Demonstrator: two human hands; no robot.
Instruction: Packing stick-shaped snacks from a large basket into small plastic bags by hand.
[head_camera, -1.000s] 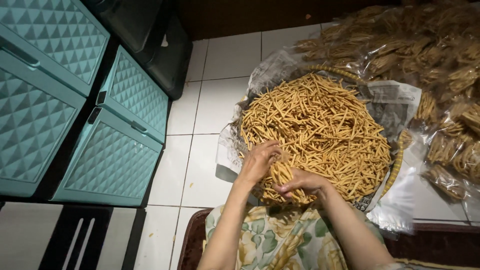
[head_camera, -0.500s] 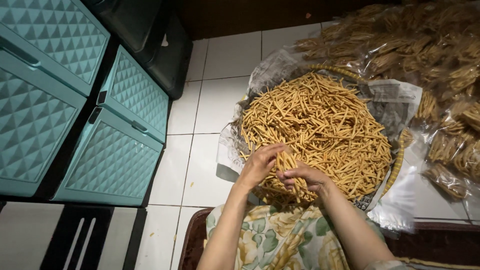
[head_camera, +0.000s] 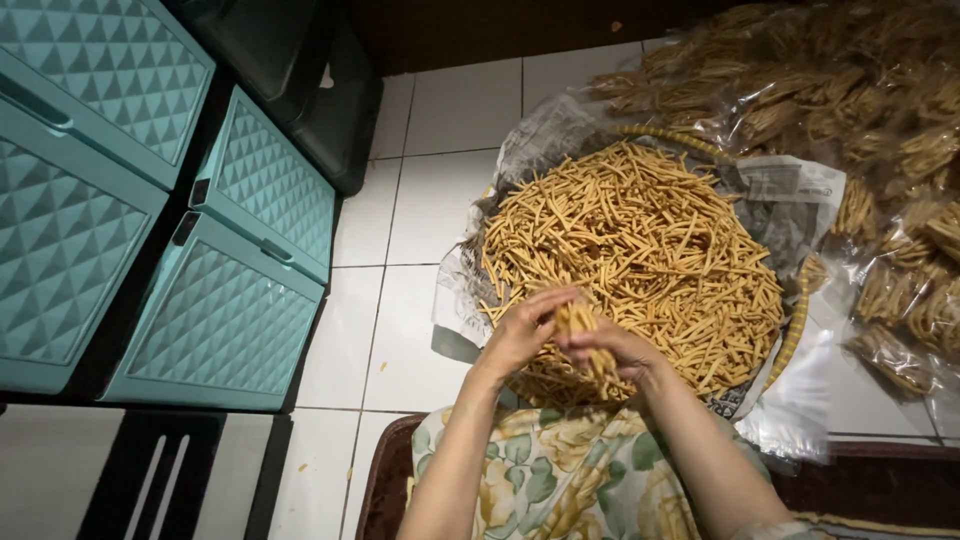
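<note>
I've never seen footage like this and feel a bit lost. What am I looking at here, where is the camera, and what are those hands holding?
There is no machine here: this is a person at work, filmed by a camera worn on their head, looking down at their own two bare hands. The left hand and right hand meet over a small bundle of thin golden-brown snack sticks, gripping it together. Just beyond them sits a round woven tray lined with newspaper, heaped with the same loose sticks. To the right lie clear plastic bags already filled with sticks. Everything rests on a white tiled floor, with teal plastic drawer cabinets on the left. The floral cloth at the bottom covers the person's lap.
</note>
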